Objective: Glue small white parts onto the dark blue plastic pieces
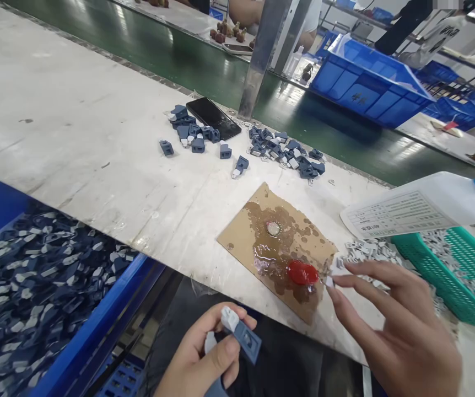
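My left hand (208, 353) is closed around a blue-grey plastic part (249, 343) with a light grey piece at one end; other blue-grey material shows under the fingers. Between thumb and fingertips, my right hand (403, 320) pinches a small white plastic piece (329, 281). That piece is at the right edge of a wet, stained cardboard sheet (243, 229). On the cardboard, close to those fingertips, lies a glossy red oval thing (302, 272). A small round whitish spot (273, 228) sits farther up the sheet. Loose light grey pieces (365, 252) lie beside my right hand.
A white glue bottle (415, 204) with a blue cap stands tilted in view beside a green basket (427, 267) of small grey pieces. Blue-grey parts (282, 149) and a black phone (215, 117) lie farther back. At left is a blue crate (97, 320) full of parts. A metal post (258, 66) rises behind.
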Demonstrator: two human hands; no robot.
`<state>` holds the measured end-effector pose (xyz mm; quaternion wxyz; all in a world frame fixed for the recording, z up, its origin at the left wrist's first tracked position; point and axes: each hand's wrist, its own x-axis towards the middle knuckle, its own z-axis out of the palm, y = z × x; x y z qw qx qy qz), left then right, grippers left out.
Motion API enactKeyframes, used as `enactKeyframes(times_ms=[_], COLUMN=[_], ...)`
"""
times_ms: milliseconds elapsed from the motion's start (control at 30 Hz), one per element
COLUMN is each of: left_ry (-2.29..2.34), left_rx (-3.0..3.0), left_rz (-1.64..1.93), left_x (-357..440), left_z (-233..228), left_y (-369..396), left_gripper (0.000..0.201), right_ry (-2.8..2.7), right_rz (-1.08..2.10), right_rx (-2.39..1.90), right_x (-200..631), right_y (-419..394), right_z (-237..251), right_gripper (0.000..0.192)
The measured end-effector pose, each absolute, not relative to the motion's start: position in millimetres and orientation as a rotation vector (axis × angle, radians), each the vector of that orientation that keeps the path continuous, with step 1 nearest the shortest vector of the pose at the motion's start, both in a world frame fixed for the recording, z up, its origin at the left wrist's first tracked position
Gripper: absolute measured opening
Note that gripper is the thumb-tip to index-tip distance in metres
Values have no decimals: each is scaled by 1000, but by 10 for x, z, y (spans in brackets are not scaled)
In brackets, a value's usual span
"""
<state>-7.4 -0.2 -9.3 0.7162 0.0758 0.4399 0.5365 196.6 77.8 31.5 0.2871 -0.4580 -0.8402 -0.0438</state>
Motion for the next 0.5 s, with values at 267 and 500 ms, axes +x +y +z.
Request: enactKeyframes(times_ms=[267,500], left_ry=[1065,1203], left_rx=[215,330], left_rz=[1120,1087], left_x=[-20,-4], left_z=[-35,-55], left_y=[34,-12], left_gripper=[26,30], right_ry=[-2289,-2242], right_rz=[365,366], right_rx=[-980,-986], right_x=[1639,1504], right_y=[457,433], right_z=[230,143], right_gripper=[23,21])
